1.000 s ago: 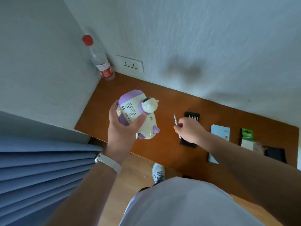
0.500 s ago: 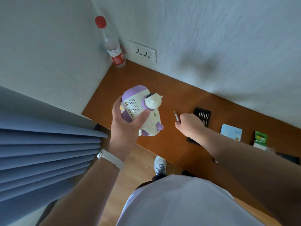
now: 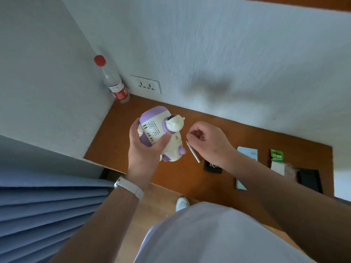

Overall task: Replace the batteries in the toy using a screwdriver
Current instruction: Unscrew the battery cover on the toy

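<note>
The left hand (image 3: pixel 146 149) is gripping the toy (image 3: pixel 161 133) in the air above the table (image 3: pixel 247 133). Its fingers are wrapping round the toy's far left side, and its thumb is pressing on the vented white panel facing the camera. The toy's round head is poking out to the right of the thumb, and its purple feet are hanging below the thumb tip. A watch (image 3: pixel 131 186) is sitting on that wrist.

The right hand (image 3: pixel 207 141) is hovering just right of the toy, not touching it, with its fingers curling tightly in toward the palm. The screwdriver (image 3: pixel 192 151) is slanting out below those curled fingers, its tip pointing up-left toward the toy's body and stopping just short of it. The exact pinch is hiding under the hand.

Beyond the left fingers, a bottle (image 3: pixel 115 86) is standing in the corner beside a socket (image 3: pixel 146 85). Under the right wrist a black bit case (image 3: pixel 212 167) is partly showing. Farther right of the right fingers, a pale card (image 3: pixel 247 153) and a green battery pack (image 3: pixel 277 155) are lying on the table, well apart from both hands.
</note>
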`<action>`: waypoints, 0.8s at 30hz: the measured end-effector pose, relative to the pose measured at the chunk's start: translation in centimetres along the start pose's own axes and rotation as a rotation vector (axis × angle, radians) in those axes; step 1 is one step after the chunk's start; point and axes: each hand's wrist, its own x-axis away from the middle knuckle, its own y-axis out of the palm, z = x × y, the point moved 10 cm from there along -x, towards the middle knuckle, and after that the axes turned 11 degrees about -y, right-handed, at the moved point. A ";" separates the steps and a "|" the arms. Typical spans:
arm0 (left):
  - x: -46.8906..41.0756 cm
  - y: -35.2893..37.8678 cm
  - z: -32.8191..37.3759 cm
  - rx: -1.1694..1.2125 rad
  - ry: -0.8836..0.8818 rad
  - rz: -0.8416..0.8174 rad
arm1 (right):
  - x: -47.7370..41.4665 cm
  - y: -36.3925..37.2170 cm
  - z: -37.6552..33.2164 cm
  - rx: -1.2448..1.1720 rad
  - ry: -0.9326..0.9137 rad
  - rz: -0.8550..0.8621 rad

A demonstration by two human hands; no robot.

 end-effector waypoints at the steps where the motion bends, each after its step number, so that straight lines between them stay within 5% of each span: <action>1: 0.1 0.4 0.4 0.012 0.009 -0.016 | 0.3 -0.6 -0.8 -0.023 -0.001 0.010; 24: 1.1 7.0 3.4 -0.017 0.071 -0.109 | 2.1 -5.1 0.8 -0.064 0.141 0.152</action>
